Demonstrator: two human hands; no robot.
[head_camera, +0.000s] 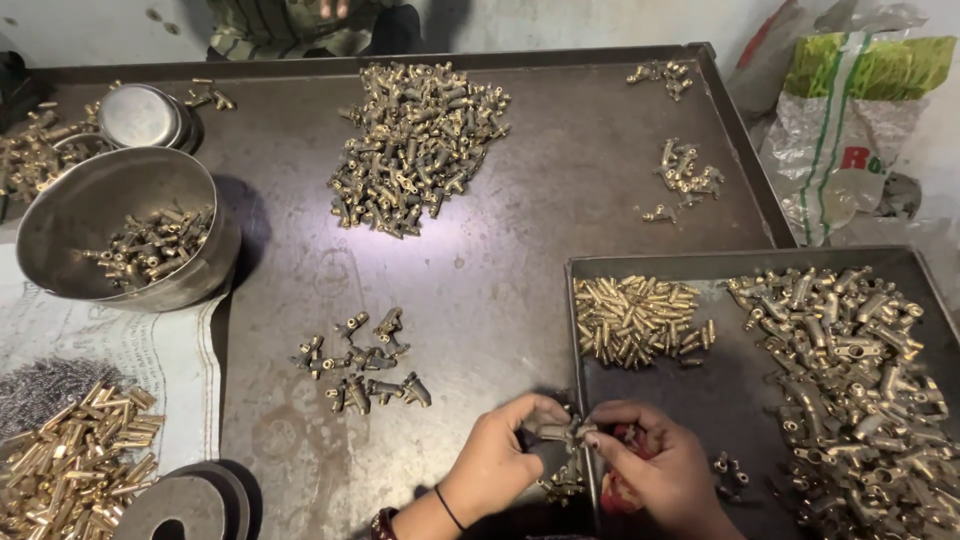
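My left hand and my right hand meet at the near edge of the dark metal table. Together they pinch one small brass valve fitting between their fingertips. A red-handled tool lies under my right palm, partly hidden. A small group of assembled fittings lies just left of my hands. On the right, a dark tray holds a pile of short brass pins and a big heap of brass fittings.
A large heap of fittings lies at the table's far middle. A steel bowl with fittings stands at the left, with lids behind it. Brass pins lie on newspaper at the lower left. A sack stands right. A person sits across.
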